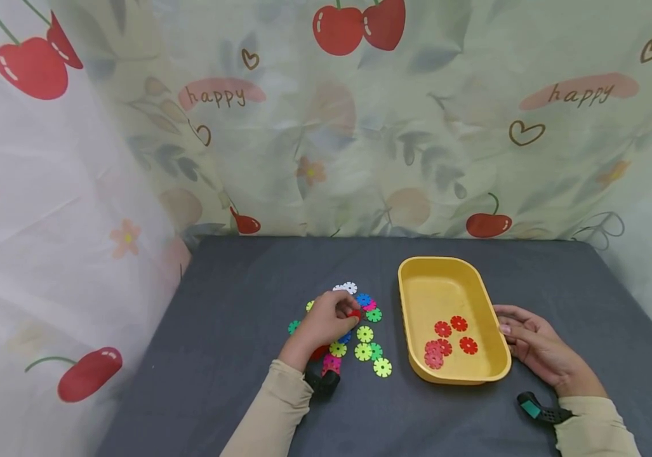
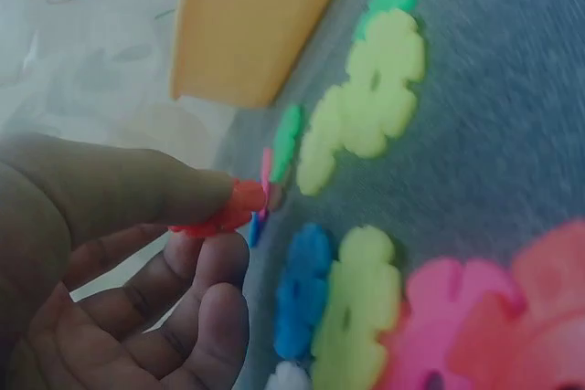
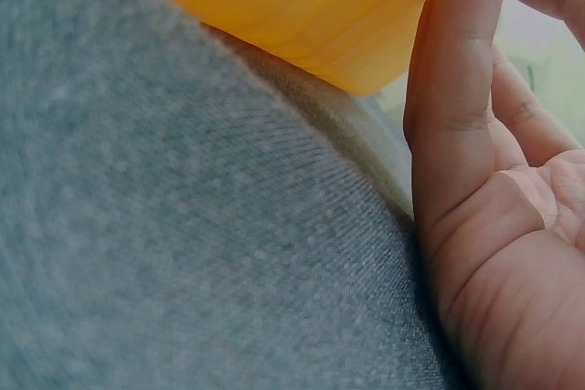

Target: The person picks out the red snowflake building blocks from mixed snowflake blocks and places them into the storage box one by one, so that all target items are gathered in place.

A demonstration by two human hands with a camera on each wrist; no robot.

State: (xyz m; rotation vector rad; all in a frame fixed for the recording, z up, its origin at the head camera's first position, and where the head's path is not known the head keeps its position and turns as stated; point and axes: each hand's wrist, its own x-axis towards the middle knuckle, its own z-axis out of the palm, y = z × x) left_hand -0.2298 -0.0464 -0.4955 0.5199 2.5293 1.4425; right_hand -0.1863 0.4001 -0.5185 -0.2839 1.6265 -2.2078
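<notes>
In the head view my left hand (image 1: pixel 326 318) is over a loose spread of coloured flower-shaped plastic discs. Its thumb and fingers pinch a red disc (image 2: pixel 219 215), seen close up in the left wrist view. Yellow-green discs (image 1: pixel 363 351), a green disc (image 1: pixel 374 315), a blue disc (image 1: pixel 363 299) and white discs (image 1: pixel 350 288) lie around the hand. My right hand (image 1: pixel 539 346) is at the outer right side of a yellow plastic basket (image 1: pixel 442 284), fingers extended against its wall. Several red discs (image 1: pixel 468 345) lie inside the basket.
A dark grey cloth (image 1: pixel 234 304) covers the table. Patterned curtains (image 1: pixel 280 146) hang behind it and along the left. Pink discs (image 1: pixel 331 363) lie close to the left wrist, near its black strap (image 1: pixel 323 383). Another black band (image 1: pixel 545 411) is on the right wrist.
</notes>
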